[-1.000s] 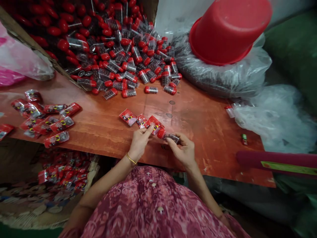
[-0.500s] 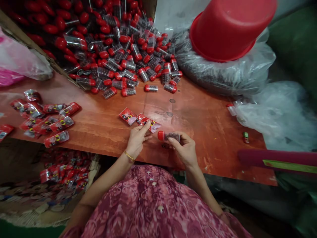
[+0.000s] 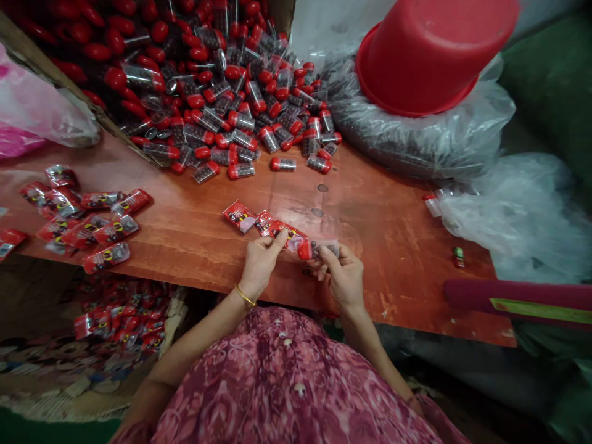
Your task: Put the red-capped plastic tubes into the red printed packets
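Note:
Near the table's front edge, my left hand [image 3: 259, 262] pinches a printed red wrapper [image 3: 287, 232] between thumb and fingers. My right hand [image 3: 345, 274] is closed on a small clear tube with a red cap [image 3: 317, 249], with dark round pieces inside. The tube lies level, its capped end pointing left and touching or almost touching the wrapper's right end. Another printed red wrapper [image 3: 239, 216] rests flat on the table, left of the held one. My left fingertips are partly hidden behind the wrapper.
A big pile of red-capped tubes [image 3: 240, 120] spills from a cardboard box [image 3: 115, 132] at the back. Wrapped red packs [image 3: 108, 228] lie at the left. At the right are a red bucket [image 3: 430, 55] on a plastic bag [image 3: 383, 135], and a purple roll [image 3: 472, 290].
My left hand has shifted slightly right and drawn the wrapper along, its end now meeting the tube's cap. The tube in my right hand has risen a little.

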Demonstrator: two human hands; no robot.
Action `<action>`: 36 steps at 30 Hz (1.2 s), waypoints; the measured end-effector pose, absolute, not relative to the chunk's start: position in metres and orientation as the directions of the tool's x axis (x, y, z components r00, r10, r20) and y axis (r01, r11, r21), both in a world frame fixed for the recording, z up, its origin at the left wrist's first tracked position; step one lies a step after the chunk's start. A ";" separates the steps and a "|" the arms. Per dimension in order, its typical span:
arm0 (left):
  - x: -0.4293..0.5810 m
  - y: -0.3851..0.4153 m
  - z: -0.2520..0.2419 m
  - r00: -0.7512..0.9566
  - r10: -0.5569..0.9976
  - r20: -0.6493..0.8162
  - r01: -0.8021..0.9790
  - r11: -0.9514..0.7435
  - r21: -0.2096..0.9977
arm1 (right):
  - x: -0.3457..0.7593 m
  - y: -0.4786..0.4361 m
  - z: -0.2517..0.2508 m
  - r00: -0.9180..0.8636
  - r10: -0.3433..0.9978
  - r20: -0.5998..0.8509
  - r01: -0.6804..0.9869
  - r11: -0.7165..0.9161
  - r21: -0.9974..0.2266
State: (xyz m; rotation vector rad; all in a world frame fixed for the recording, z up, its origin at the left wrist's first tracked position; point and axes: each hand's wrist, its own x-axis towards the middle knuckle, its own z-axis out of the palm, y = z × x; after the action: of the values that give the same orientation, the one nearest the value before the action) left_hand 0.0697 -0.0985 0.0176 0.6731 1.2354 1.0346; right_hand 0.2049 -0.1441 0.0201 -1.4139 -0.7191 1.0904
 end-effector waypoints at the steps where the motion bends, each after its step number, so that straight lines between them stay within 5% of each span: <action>1: 0.069 -0.099 0.016 -0.002 0.911 -0.413 -0.253 0.399 0.881 | 0.204 -0.144 0.020 0.377 0.900 -0.219 -0.178 -0.161 -0.971; 6: 0.070 -0.099 0.018 0.012 0.934 -0.358 -0.213 0.352 0.911 | 0.197 -0.143 0.017 0.324 0.914 -0.245 -0.218 -0.180 -0.959; 11: 0.076 -0.101 0.023 0.162 0.898 -0.409 -0.369 0.440 0.819 | 0.189 -0.141 0.014 0.254 0.945 -0.205 -0.233 -0.146 -0.961; 20: 0.085 -0.111 0.030 0.135 0.890 -0.435 -0.559 0.431 0.708 | 0.166 -0.144 0.001 0.401 0.914 -0.063 -0.127 -0.013 -0.992; 31: 0.078 -0.108 0.023 0.228 0.908 -0.352 -0.315 0.410 0.856 | 0.157 -0.135 0.001 0.226 0.946 -0.231 -0.344 -0.144 -0.928; 36: 0.066 -0.101 0.026 0.172 0.917 -0.360 -0.365 0.399 0.841 | 0.162 -0.135 0.007 -0.067 0.980 -0.187 -0.217 -0.197 -0.956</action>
State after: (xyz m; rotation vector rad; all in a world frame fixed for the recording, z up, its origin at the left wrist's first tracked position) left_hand 0.0661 -0.1006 0.0255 0.6765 1.0094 1.0149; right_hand 0.1622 -0.1352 0.0069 -1.1552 -0.9744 1.4824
